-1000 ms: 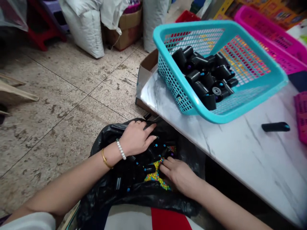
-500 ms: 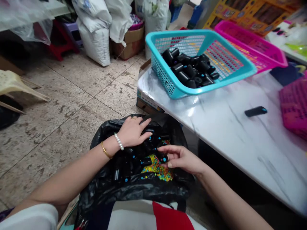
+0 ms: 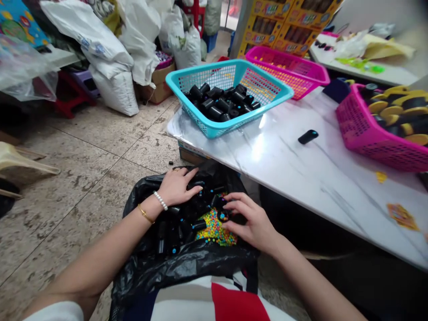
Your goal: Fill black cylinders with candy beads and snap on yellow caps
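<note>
A black plastic bag (image 3: 147,267) stands in front of my lap, holding small multicoloured beads (image 3: 214,227) and several black plastic tubes (image 3: 162,240) with blue-dotted ends. My left hand (image 3: 175,186) lies over the tubes at the bag's far left, fingers spread, gripping nothing visible. At the right side of the bag, my right hand (image 3: 250,218) curls thumb and fingers loosely around one black plastic tube (image 3: 222,216), its end turned towards the beads. The fingers partly hide this tube, and the bag's lower contents are out of sight.
On the marble-patterned table (image 3: 287,178) stand a turquoise basket (image 3: 214,127) of black tubes and two pink baskets (image 3: 374,154) (image 3: 310,80). A single black tube (image 3: 308,137) lies there too. White sacks (image 3: 115,89) stand on the floor, and a stool (image 3: 26,160) is at left.
The view has shifted, bringing more of the right pink basket in. My right thumb and fingers have spread wider and moved slightly left with the tube. My left hand stays over the tubes.
</note>
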Action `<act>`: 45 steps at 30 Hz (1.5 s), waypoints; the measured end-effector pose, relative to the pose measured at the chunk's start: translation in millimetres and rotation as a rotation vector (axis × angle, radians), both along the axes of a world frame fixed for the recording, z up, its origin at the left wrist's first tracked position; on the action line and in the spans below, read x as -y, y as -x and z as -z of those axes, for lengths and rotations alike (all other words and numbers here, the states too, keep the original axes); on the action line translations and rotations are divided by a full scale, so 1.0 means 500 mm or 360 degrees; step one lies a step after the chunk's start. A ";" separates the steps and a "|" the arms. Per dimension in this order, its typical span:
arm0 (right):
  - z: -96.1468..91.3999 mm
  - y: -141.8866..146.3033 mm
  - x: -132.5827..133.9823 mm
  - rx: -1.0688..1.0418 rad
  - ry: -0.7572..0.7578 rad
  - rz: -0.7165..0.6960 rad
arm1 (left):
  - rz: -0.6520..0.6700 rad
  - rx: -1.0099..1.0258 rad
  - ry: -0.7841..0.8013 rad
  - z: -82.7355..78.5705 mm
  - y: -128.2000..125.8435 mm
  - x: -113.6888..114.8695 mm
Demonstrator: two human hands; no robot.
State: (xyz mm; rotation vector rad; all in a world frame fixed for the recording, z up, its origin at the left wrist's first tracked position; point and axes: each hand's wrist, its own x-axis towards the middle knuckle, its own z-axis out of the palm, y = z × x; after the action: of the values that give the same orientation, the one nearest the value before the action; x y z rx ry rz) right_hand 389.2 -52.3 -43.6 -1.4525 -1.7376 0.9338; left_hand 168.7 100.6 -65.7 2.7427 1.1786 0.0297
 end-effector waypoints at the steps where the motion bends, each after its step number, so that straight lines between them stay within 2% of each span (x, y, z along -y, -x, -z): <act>1: -0.005 -0.003 0.009 0.0070 -0.0063 0.0014 | -0.0007 0.0011 -0.0002 -0.001 0.001 0.004; 5: -0.009 -0.014 0.033 -0.0057 0.0071 0.0157 | -0.0002 0.0047 0.0016 -0.002 0.002 0.008; 8: -0.013 -0.017 0.032 -0.0034 0.0131 0.0112 | 0.0026 0.0046 0.0027 0.001 0.001 -0.002; 12: -0.028 -0.020 0.017 0.0306 -0.0115 0.0030 | -0.0020 0.0027 0.0048 0.004 0.011 -0.016; 15: -0.035 -0.026 0.008 0.0422 -0.0299 -0.0037 | -0.0088 0.0025 0.0046 0.004 0.027 -0.017; 20: -0.018 -0.040 -0.004 0.0632 -0.0508 -0.0116 | -0.0156 0.0007 0.0019 0.004 0.047 -0.009; 24: -0.002 -0.041 -0.012 0.0774 -0.0469 -0.0127 | -0.0174 0.0017 0.0022 0.004 0.051 -0.008; 29: 0.006 -0.029 -0.010 0.0578 -0.0355 0.0029 | -0.0166 0.0024 0.0044 0.004 0.051 -0.011; 37: 0.031 -0.023 -0.003 0.0677 -0.0328 0.0071 | -0.0141 0.0036 -0.0025 0.007 0.051 -0.006; 41: 0.017 -0.018 0.003 0.0464 -0.0230 0.0181 | -0.0158 0.0035 -0.0032 0.005 0.054 -0.003; 45: -0.008 -0.024 0.024 -0.0023 -0.0051 0.0367 | -0.0240 0.0121 0.0002 -0.002 0.077 0.003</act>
State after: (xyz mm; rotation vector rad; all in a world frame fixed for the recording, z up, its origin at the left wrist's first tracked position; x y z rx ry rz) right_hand 401.4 -64.1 -39.9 -1.5814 -1.5285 0.7887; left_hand 130.1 99.3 -64.5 2.6208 1.3603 0.1493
